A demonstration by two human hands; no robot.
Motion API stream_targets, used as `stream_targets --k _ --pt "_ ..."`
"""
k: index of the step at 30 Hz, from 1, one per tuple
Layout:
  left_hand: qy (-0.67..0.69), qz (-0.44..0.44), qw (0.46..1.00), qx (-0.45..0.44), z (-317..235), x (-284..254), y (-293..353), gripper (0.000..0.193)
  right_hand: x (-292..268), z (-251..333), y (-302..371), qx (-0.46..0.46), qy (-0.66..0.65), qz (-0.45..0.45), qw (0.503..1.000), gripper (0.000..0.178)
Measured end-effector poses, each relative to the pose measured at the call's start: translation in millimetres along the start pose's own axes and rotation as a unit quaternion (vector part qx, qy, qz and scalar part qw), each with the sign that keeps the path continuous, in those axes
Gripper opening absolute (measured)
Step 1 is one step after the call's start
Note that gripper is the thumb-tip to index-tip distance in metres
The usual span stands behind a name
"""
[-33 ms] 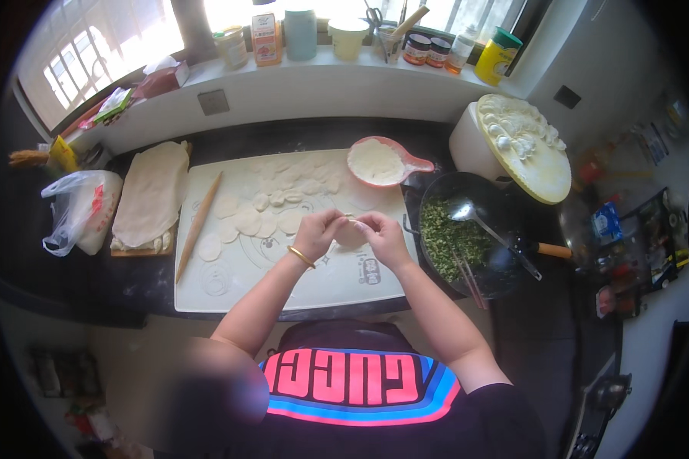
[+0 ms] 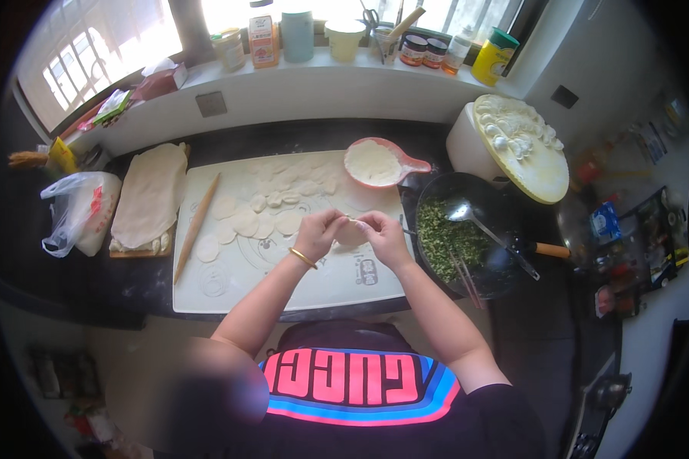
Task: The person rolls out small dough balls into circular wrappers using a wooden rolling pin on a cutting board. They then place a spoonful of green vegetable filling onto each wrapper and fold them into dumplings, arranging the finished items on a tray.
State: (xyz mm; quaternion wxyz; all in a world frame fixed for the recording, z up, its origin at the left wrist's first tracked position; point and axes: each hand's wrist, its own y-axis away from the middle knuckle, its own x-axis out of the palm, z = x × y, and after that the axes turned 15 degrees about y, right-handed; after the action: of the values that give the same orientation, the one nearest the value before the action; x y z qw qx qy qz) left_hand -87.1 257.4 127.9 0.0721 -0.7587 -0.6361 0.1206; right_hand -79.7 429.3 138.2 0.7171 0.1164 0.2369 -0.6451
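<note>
My left hand (image 2: 323, 230) and my right hand (image 2: 385, 237) meet over the pale mat (image 2: 314, 287), fingertips pinching the upper edge of a dumpling (image 2: 351, 234). Its round dough hangs between the two hands; any filling inside is hidden. Beyond them, several flat dough wrappers (image 2: 246, 222) are spread over the mat, with a few small dough pieces (image 2: 274, 200) among them. To the right of my right hand stands a dark wok (image 2: 505, 206) holding chopped green filling (image 2: 452, 237). A metal spoon (image 2: 461, 211) and a pair of chopsticks (image 2: 467, 280) rest in it.
A wooden rolling pin (image 2: 197, 228) lies along the mat's left side, beside a board with a dough sheet (image 2: 149, 191) and a plastic bag (image 2: 84, 210). A pink bowl of flour (image 2: 373, 162) sits at the back. Shaped dumplings (image 2: 513, 126) rest on a yellow lid at far right.
The whole scene sits slightly further left in the picture. Both hands keep the same pinch on the dumpling.
</note>
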Motion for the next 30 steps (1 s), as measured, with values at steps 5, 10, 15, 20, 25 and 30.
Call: stream_targets --k 5,10,15,20,25,30 --pt "-0.039 0.087 0.995 0.022 -32.7 46.7 -9.8 0.018 -59.6 2.6 6.2 -0.046 0.097 -0.041 0.993 0.008" --pt "0.104 0.082 0.991 -0.002 -33.7 103.4 -27.9 0.023 -113.4 -21.8 20.8 0.022 -0.082 -0.043 0.995 0.01" --pt "0.205 0.135 0.968 -0.05 -41.5 162.5 -30.9 0.025 -163.2 -53.3 43.9 0.031 -0.081 -0.087 0.992 0.012" --pt "0.114 0.156 0.979 -0.064 -40.5 209.6 -35.9 0.025 -204.0 -61.4 51.5 -0.028 0.046 -0.083 0.995 0.014" --pt "0.262 0.118 0.95 -0.124 -31.0 240.1 -35.3 0.029 -225.4 -91.9 57.6 0.074 -0.103 -0.093 0.988 0.016" --pt "0.177 0.132 0.965 -0.139 -45.0 262.2 -34.6 0.027 -240.2 -97.5 52.8 -0.153 0.172 -0.106 0.967 0.012"
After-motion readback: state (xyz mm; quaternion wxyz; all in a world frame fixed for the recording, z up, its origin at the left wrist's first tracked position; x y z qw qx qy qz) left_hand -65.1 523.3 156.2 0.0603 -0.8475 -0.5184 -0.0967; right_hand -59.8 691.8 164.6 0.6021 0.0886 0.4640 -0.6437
